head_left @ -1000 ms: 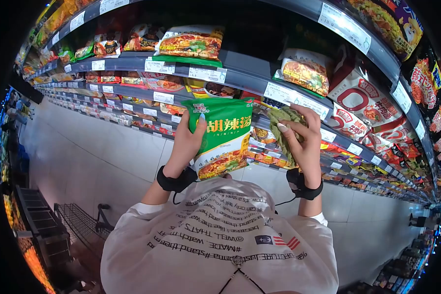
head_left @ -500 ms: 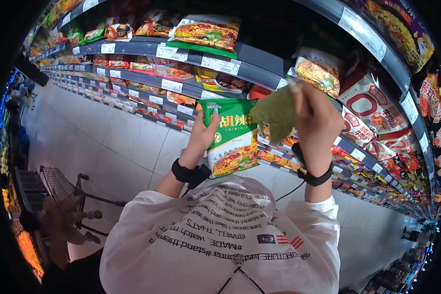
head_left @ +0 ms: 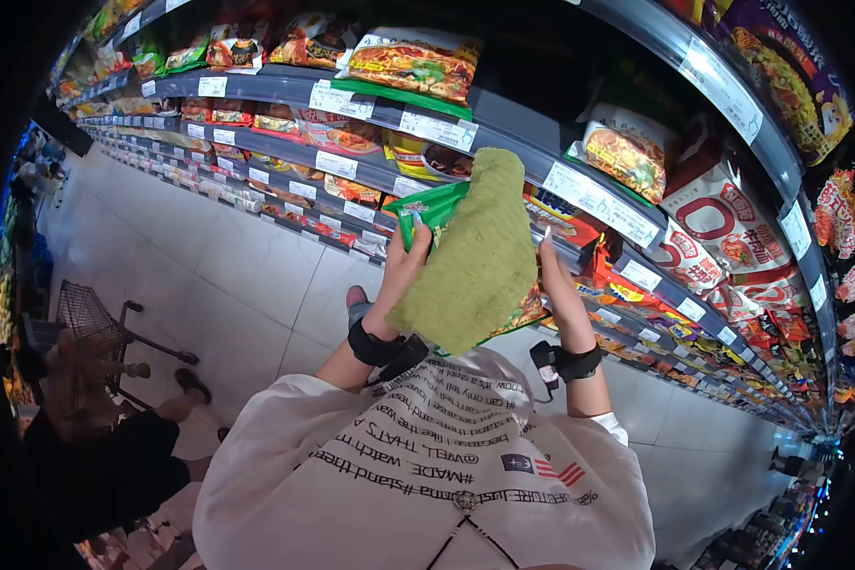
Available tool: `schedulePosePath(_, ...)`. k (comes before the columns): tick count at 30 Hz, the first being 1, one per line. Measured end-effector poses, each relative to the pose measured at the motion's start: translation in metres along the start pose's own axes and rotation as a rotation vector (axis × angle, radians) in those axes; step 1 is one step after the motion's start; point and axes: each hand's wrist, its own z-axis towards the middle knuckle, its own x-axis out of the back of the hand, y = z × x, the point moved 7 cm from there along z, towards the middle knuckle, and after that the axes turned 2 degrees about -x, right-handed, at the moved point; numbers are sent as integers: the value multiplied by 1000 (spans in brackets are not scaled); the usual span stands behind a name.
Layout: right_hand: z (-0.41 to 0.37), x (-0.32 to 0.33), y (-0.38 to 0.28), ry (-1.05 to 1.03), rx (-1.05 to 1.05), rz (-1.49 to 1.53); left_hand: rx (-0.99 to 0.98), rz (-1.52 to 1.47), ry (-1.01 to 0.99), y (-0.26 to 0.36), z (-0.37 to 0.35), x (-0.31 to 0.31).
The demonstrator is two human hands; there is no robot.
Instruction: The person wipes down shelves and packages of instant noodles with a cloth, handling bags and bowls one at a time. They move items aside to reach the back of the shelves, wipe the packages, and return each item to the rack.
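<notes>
Packet [head_left: 429,206] mostly under green cloth [head_left: 475,261]; left hand [head_left: 401,280] grasps its left edge. Right hand [head_left: 564,299] at right edge, grip unclear. Shelf edge [head_left: 511,141] beyond; open floor [head_left: 242,290] leftward.

Cloth [head_left: 475,252]: plain olive green, faintly mottled. Packet [head_left: 437,200]: bright green, orange-red food print low down. Wristbands [head_left: 578,363]: black. Shirt [head_left: 290,427]: white, black lettering, red-and-white stripes beside a dark blue block. Shelf edge [head_left: 508,142]: dark grey; price labels [head_left: 437,127]: white. Floor [head_left: 228,290]: pale grey, darker seam lines. Shelf bag [head_left: 750,223]: white, red ring.
</notes>
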Motion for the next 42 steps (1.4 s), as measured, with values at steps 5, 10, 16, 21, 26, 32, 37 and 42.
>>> schedulePosePath(5, 10, 0, 14, -171, 14, -29, 26, 20, 29, 2, -3, 1)
schedulePosePath(10, -14, 19, -70, -21, 293, -108, -44, 138, 172, -10, 3, 36)
schedulePosePath(16, -85, 20, -187, 277, 702, -292, -13, 146, 234, -11, 0, 52)
schedulePosePath(21, -77, -85, -153, -6, 774, -895, 42, 88, 184, -24, 0, 46)
schedulePosePath(26, -81, -130, -99, -608, 723, -555, 47, -281, -200, -11, -21, 12)
schedulePosePath(32, -54, -81, -72, -559, 572, -676, 35, -166, -5, -32, 2, 39)
schedulePosePath(37, -63, -54, -62, -358, 567, -961, -89, 207, 233, -9, 8, 47)
schedulePosePath(42, -60, -69, -39, -484, 629, -907, 28, 56, 187, -21, 12, 39)
